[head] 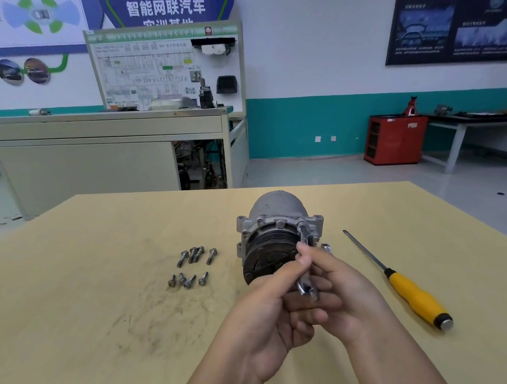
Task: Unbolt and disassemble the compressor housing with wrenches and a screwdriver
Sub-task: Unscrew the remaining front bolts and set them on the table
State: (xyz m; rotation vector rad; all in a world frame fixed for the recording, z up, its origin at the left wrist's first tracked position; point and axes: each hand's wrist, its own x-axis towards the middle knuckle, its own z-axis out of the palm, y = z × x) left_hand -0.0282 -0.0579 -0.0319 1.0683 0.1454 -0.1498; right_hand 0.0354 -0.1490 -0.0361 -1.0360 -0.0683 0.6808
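Note:
A grey metal compressor (278, 220) lies on the tan table (103, 292), its black pulley face turned toward me. Both hands meet just in front of it. My left hand (273, 316) and my right hand (343, 293) together grip a shiny metal wrench (307, 287). The wrench's far end reaches up to a bolt on the right side of the housing flange (303, 229). A second wrench tip (326, 248) peeks out behind my right fingers. Several loose bolts (191, 266) lie left of the compressor.
A yellow-handled screwdriver (402, 283) lies on the table to the right, tip pointing away. Beyond the table stand a beige workbench (105, 148) with a wiring display board, a red cabinet (392, 140) and another bench at the right wall.

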